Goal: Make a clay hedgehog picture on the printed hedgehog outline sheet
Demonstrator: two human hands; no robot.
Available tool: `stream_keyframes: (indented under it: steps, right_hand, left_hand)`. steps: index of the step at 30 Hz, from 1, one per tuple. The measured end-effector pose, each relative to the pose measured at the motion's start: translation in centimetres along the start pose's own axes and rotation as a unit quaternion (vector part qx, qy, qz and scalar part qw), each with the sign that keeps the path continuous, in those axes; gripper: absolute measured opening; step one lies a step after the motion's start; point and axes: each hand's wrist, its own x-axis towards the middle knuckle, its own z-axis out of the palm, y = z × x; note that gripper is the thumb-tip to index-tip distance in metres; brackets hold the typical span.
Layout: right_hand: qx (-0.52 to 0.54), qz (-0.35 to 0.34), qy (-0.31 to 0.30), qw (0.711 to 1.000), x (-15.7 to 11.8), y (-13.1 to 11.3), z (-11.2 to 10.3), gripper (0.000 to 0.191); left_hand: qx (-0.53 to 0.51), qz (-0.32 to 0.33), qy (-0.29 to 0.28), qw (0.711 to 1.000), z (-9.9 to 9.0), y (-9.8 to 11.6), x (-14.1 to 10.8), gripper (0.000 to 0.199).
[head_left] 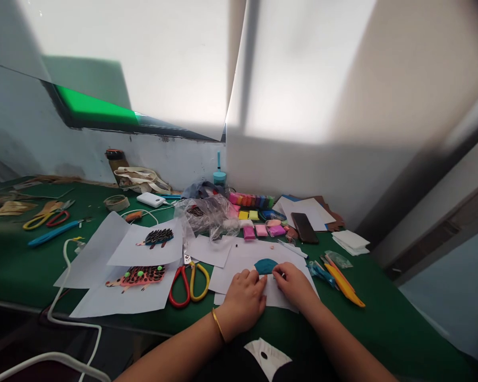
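Note:
A flat blue half-dome of modelling clay (pixel 265 265) lies on a white sheet of paper (pixel 223 280) in front of me. My left hand (pixel 245 297), with a gold bangle at the wrist, rests on the paper at the clay's lower left, its fingers bent but not wrapped round anything. At the clay's right end, the thumb and fingertips of my right hand (pixel 292 284) are pinched together; whatever is between them is too small to make out. Tiny dark and pinkish bits lie farther up the sheet.
Red-and-yellow-handled scissors (pixel 189 284) lie left of the sheet. Farther left, papers carry a pink clay animal (pixel 137 276) and a dark blue one (pixel 159 237). Clay packets (pixel 262 230), a phone (pixel 304 228) and a yellow cutter (pixel 344 285) sit behind and right. A white cable (pixel 66 270) crosses the table's left edge.

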Motion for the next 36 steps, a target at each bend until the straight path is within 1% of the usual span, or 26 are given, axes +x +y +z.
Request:
stream_keyframes:
  steps: [1, 3, 5, 8, 12, 15, 20, 22, 25, 28, 30, 34, 36]
  right_hand:
    - [0.013, -0.016, 0.01, 1.0, -0.5, 0.2, 0.1, 0.026]
    - [0.019, -0.055, 0.012, 0.998, -1.4, 0.4, 0.4, 0.028]
    - [0.001, -0.086, 0.006, 0.996, -2.1, 0.5, 0.7, 0.032]
    - [-0.046, -0.106, -0.001, 0.993, -2.3, 0.3, 0.9, 0.037]
    - [-0.103, -0.107, -0.005, 0.989, -2.1, -0.1, 1.2, 0.039]
    - [-0.127, -0.107, 0.0, 0.986, -2.0, -0.1, 1.4, 0.039]
    - [-0.089, -0.104, 0.018, 0.99, -2.3, 0.4, 1.4, 0.042]
    - [-0.081, -0.109, 0.011, 0.991, -2.4, 0.3, 1.2, 0.042]
    - [-0.104, -0.108, -0.005, 0.989, -2.4, -0.1, 1.1, 0.042]
    - [-0.122, -0.094, -0.012, 0.988, -2.3, -0.4, 1.0, 0.043]
    - [-0.116, -0.091, -0.011, 0.989, -2.2, -0.4, 1.0, 0.044]
    - [-0.064, -0.089, 0.018, 0.994, -2.3, 0.2, 1.1, 0.043]
    - [-0.044, -0.082, 0.031, 0.995, -2.3, 0.4, 1.1, 0.042]
  left_hand:
    - [-0.002, -0.001, 0.001, 1.0, 0.0, 0.0, 0.0, 0.045]
    - [-0.006, -0.004, 0.003, 1.0, 0.1, 0.0, 0.0, 0.046]
    - [-0.01, -0.006, 0.004, 1.0, 0.0, 0.0, 0.0, 0.045]
    - [-0.016, -0.005, 0.001, 1.0, -0.2, 0.1, 0.0, 0.042]
    - [-0.02, -0.001, -0.006, 1.0, -0.5, 0.1, 0.0, 0.038]
    - [-0.019, 0.001, -0.011, 1.0, -0.4, 0.0, -0.1, 0.036]
    - [-0.028, 0.002, -0.008, 1.0, -0.4, 0.0, 0.0, 0.041]
    - [-0.031, 0.003, -0.007, 0.999, -0.5, 0.0, 0.0, 0.036]
    - [-0.029, 0.006, -0.011, 1.0, -0.7, 0.0, 0.0, 0.027]
    - [-0.028, 0.009, -0.012, 0.999, -0.9, 0.1, 0.0, 0.024]
    - [-0.029, 0.009, -0.009, 0.999, -0.9, 0.1, 0.0, 0.023]
    - [-0.028, 0.004, -0.007, 1.0, -0.6, 0.0, -0.1, 0.022]
    - [-0.029, 0.0, -0.005, 1.0, -0.4, 0.0, -0.1, 0.028]
